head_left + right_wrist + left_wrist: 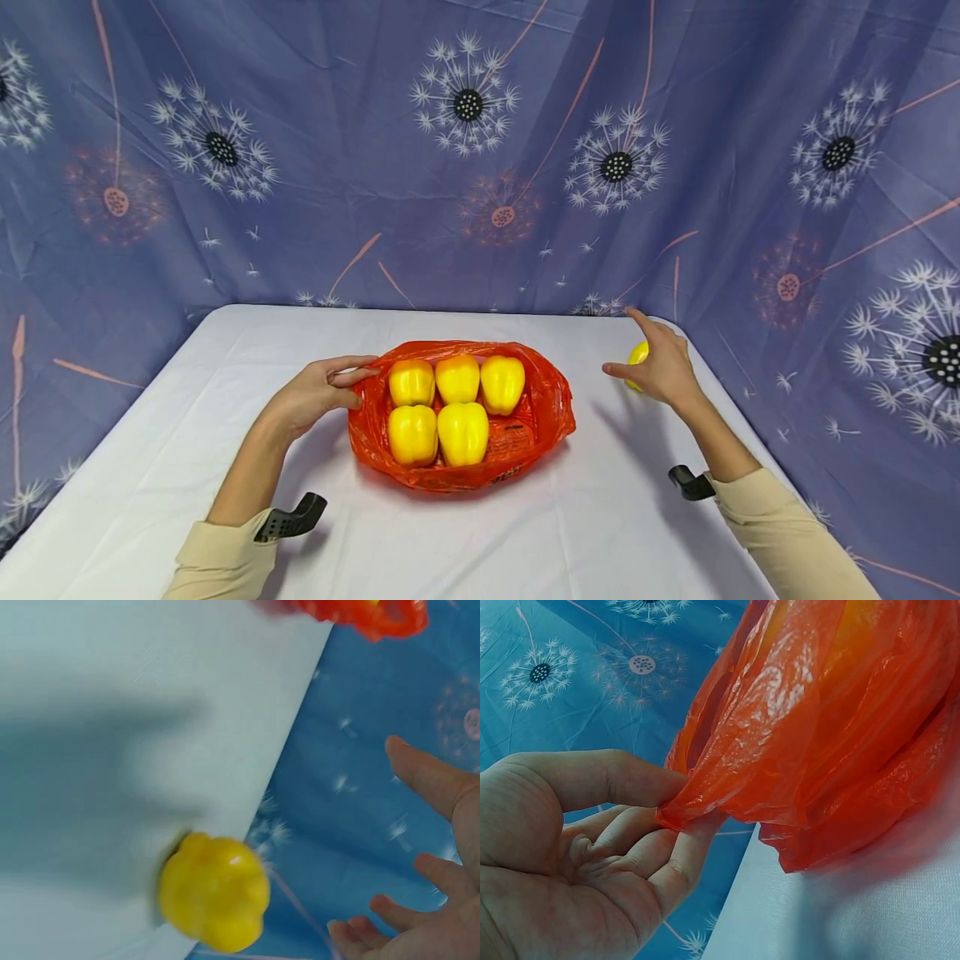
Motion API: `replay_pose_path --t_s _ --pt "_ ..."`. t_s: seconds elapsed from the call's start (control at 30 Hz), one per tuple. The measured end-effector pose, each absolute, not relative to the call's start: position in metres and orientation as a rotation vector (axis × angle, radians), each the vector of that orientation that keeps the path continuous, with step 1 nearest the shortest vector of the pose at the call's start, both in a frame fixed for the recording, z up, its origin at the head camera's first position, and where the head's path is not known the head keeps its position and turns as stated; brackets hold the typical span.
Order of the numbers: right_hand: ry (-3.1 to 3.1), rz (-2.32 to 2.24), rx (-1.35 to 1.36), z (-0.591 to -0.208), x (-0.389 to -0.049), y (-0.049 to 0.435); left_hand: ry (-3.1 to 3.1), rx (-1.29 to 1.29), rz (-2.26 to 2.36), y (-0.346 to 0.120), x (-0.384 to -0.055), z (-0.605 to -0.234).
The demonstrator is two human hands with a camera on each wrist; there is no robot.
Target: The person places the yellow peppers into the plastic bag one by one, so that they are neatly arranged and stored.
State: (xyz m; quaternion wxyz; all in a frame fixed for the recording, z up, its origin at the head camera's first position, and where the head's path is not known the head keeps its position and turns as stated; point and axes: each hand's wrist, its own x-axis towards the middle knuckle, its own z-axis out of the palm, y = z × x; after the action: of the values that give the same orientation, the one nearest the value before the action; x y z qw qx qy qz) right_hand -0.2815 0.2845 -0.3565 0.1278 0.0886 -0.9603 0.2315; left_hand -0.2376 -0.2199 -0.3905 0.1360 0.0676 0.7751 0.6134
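Observation:
A red plastic bag (555, 412) lies on the table with its mouth spread wide. Several yellow bell peppers (462, 435) stand inside it in two rows. At the bag's left end my left hand (309, 398) pinches the rim; the left wrist view shows the red film (780, 750) between thumb and fingers. My right hand (662, 367) is over the far right of the table, fingers spread and holding nothing. Beneath it, partly hidden in the head view, is a single yellow bell pepper (638, 353). The right wrist view shows that pepper (214, 892) apart from the fingers.
A white cloth (480, 550) covers the table. Its back edge meets a blue-purple curtain (337, 167) with dandelion prints, which also hangs along the right side. Black camera mounts (292, 520) sit at both wrists.

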Motion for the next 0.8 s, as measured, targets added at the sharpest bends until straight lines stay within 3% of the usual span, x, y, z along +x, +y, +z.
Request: replay_pose_path --t_s 0.8 --pt "-2.832 0.658 -0.033 -0.404 -0.305 0.331 2.248 0.186 1.777 -0.220 -0.238 -0.390"
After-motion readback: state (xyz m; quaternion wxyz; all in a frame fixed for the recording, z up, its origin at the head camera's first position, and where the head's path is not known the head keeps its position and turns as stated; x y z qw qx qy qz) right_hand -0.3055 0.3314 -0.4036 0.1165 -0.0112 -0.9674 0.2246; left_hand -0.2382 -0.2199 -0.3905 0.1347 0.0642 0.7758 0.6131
